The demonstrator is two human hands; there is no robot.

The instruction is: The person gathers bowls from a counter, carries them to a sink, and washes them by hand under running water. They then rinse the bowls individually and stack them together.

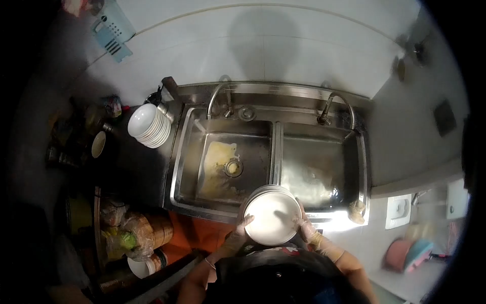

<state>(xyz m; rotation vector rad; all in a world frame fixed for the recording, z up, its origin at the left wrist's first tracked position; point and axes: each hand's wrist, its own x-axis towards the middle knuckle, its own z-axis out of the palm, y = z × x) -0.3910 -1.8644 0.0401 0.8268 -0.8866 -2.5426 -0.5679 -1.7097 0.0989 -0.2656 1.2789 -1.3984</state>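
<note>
A stack of white bowls (pixel 272 219) is held between both hands at the front edge of a double steel sink. My left hand (pixel 242 229) grips its left side, thumb over the rim. On the right side my right hand (pixel 307 229) is closed round the rim. Both hands seem to wear thin clear gloves. Behind the bowls, the left basin (pixel 255 147) has yellowish residue around its drain (pixel 233 167). The right basin (pixel 309 144) appears to hold water. Another stack of white bowls (pixel 150 126) leans on the dark counter to the left.
Two curved faucets (pixel 217 99) (pixel 349 104) rise behind the basins. A crumpled cloth or sponge (pixel 356 212) lies on the sink's front right corner. Wrapped items (pixel 136 235) and a white tub (pixel 142 266) stand low at left. Pink and blue basins (pixel 400 254) are at lower right.
</note>
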